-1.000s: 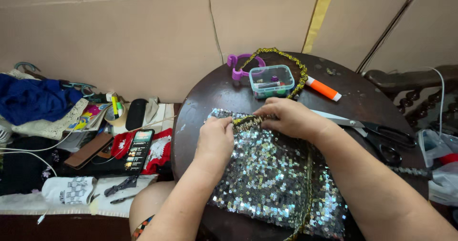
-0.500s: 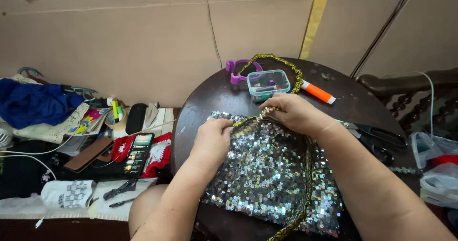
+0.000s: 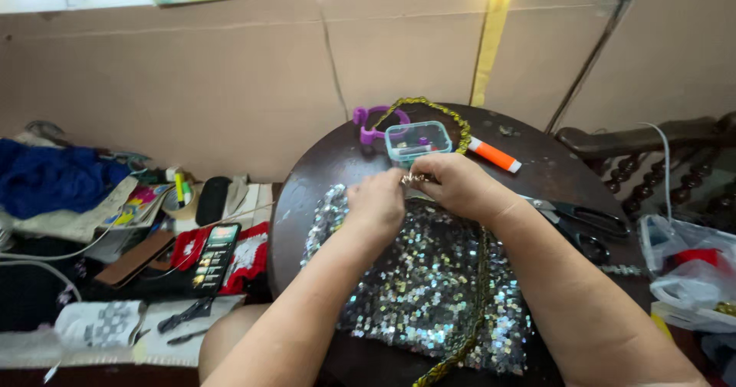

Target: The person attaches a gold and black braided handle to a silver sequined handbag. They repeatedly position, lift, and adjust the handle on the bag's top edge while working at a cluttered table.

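To your far left lies a blue cloth, then a black calculator on the cluttered bench. Your left hand and right hand meet over the sequined fabric on the round dark table, both pinching the gold trim at the fabric's far edge. Just beyond them sits a small clear teal box, then an orange-and-white marker. Black scissors lie right.

Sequined cloth on round table — both hands at its far edge. Behind them, small box; scissors to the right — phone lower left.
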